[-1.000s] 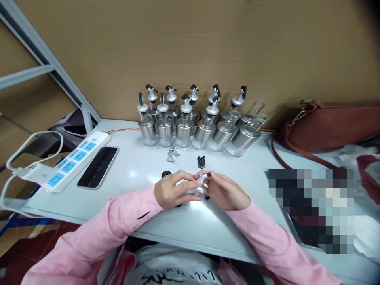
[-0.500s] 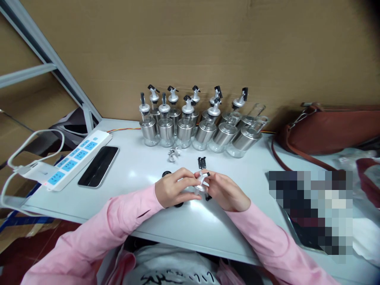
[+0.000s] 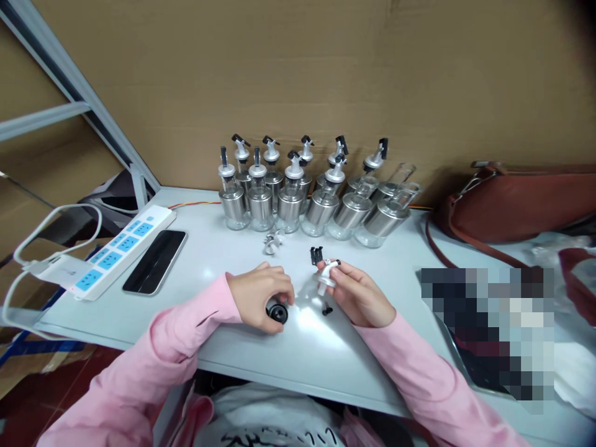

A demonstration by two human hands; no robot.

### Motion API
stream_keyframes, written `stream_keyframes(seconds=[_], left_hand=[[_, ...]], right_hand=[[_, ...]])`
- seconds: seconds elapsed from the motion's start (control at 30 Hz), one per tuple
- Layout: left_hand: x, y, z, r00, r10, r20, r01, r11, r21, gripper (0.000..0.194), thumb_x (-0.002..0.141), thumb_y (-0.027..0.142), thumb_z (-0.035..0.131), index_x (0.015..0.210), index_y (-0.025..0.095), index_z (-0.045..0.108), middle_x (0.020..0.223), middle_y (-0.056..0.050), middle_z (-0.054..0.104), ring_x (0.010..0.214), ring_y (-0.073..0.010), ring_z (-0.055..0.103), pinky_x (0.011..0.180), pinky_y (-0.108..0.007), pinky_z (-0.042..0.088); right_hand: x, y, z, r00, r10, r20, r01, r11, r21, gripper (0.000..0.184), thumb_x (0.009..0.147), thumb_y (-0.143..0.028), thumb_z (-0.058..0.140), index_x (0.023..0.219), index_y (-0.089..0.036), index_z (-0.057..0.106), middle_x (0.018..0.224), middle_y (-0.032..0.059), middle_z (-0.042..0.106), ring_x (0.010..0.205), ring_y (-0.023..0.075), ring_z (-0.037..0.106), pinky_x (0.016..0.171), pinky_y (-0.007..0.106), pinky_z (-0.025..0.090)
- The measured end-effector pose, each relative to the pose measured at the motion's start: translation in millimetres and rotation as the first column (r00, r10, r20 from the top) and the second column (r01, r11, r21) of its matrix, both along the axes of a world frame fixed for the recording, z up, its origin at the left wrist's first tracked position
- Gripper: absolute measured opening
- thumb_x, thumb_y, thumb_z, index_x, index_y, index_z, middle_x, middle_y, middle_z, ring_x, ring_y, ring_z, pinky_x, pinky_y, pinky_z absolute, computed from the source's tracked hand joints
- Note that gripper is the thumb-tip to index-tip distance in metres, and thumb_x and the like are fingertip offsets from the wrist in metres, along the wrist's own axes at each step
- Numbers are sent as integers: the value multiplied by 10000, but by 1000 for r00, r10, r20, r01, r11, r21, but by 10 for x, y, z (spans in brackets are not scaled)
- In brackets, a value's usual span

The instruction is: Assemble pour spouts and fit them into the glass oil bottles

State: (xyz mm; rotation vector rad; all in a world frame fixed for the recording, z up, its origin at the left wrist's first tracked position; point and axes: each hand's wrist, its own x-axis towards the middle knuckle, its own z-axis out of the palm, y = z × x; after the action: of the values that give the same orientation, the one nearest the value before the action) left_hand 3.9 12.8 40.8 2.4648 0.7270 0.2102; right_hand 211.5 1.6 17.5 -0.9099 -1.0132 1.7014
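Note:
My right hand (image 3: 356,297) pinches a small white pour spout (image 3: 326,277) with a black tip, held just above the white table (image 3: 209,273). My left hand (image 3: 258,299) is curled over a black ring cap (image 3: 277,312) that lies on the table, fingers closed around it. Between and beyond the hands lie a few small black pieces (image 3: 316,254), one more black bit (image 3: 327,310) and a loose silver-white spout part (image 3: 272,241).
Several steel-and-glass oil dispensers (image 3: 288,202) stand in rows at the back against cardboard. A power strip (image 3: 116,247) and a black phone (image 3: 154,261) lie at left. A brown bag (image 3: 516,202) sits at right.
The hands have come apart. My left hand dropped down and left onto the black ring cap; my right hand keeps the white spout and shifted slightly right.

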Motion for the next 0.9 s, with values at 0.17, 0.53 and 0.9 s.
stream_keyframes(seconds=[0.17,0.53,0.9], left_hand=[[22,-10,-40,999,-22,41,22,1000,1,152,592,134,680,721,159,605,674,28,572,705,-134,535,722,-274,373],[117,-54,-55,804,197,562,-203,978,-52,96,765,151,610,856,122,599,894,-55,540,696,-86,558,641,-217,524],[169,-100,-186,796,46,603,-326,872,364,99,850,134,516,929,154,571,892,-53,562,799,-109,587,692,-211,528]], right_hand=[[7,11,-12,999,-20,32,20,1000,15,267,644,-425,706,750,-185,655,729,35,615,638,137,554,609,293,468],[23,24,-4,991,-113,77,102,985,137,253,681,-419,671,804,-202,628,695,14,569,600,128,525,561,276,453],[45,-24,-124,879,-423,218,306,853,422,205,769,-360,604,896,-200,624,705,11,614,628,134,549,616,289,455]])
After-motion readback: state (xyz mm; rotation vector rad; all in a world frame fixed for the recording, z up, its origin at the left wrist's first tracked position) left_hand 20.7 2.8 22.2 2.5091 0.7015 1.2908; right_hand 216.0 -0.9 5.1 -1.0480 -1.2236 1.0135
